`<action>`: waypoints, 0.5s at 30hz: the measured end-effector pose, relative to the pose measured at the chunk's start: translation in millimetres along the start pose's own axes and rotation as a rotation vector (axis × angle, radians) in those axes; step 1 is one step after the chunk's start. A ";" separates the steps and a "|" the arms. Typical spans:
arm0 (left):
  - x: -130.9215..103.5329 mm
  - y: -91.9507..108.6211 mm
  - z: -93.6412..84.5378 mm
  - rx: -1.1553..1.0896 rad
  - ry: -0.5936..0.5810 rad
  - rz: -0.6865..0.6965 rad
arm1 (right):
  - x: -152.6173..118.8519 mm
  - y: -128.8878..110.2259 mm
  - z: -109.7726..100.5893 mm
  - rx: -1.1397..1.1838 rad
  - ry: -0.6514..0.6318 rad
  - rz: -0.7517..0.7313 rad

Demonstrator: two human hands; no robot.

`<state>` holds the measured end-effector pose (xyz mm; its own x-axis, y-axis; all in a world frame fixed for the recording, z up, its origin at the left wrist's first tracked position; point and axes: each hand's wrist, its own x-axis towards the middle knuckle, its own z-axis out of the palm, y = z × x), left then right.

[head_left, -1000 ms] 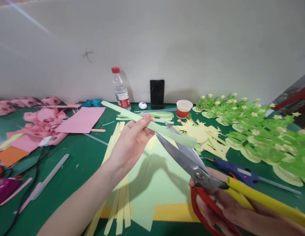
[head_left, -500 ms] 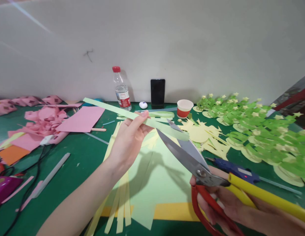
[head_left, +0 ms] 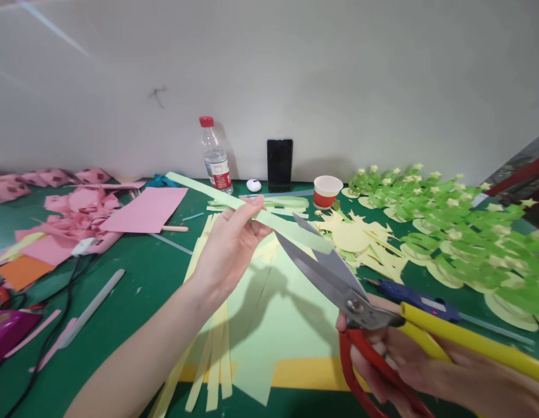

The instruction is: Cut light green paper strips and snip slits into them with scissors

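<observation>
My left hand point(head_left: 234, 238) pinches a pale green paper strip point(head_left: 199, 190) between thumb and fingers, holding it slantwise above the table. In my right hand point(head_left: 382, 354) is a pair of scissors point(head_left: 315, 273) with one red and one yellow handle, the fingers wrapped round them. The blades stand apart, and the strip's right end lies between them, over the rear blade. Beneath both hands lie light green paper sheets point(head_left: 290, 325). Several pale yellow strips point(head_left: 213, 354) fan out left of the sheets.
A water bottle point(head_left: 217, 162), black phone point(head_left: 279, 165) and paper cup point(head_left: 327, 191) stand by the wall. Star-topped green paper crafts point(head_left: 452, 226) fill the right, near a blue glue gun point(head_left: 417, 299). Yellow cutouts point(head_left: 360, 232) lie behind the scissors; pink paper point(head_left: 147, 210) is at left.
The strip's left end has shifted to the right, and its right end over the blade looks straighter. Both hands have barely moved.
</observation>
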<state>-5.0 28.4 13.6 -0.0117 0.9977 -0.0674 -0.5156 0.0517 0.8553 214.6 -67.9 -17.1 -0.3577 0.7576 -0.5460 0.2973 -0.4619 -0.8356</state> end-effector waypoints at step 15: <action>-9.4 -9.1 -0.4 0.091 -0.154 0.003 | -2.1 -11.4 6.8 -0.031 -0.029 0.057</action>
<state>-0.5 18.6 6.3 0.1217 0.9925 0.0088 -0.4360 0.0455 0.8988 206.0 -67.4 -6.8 -0.3653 0.7165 -0.5943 0.3447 -0.4889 -0.8014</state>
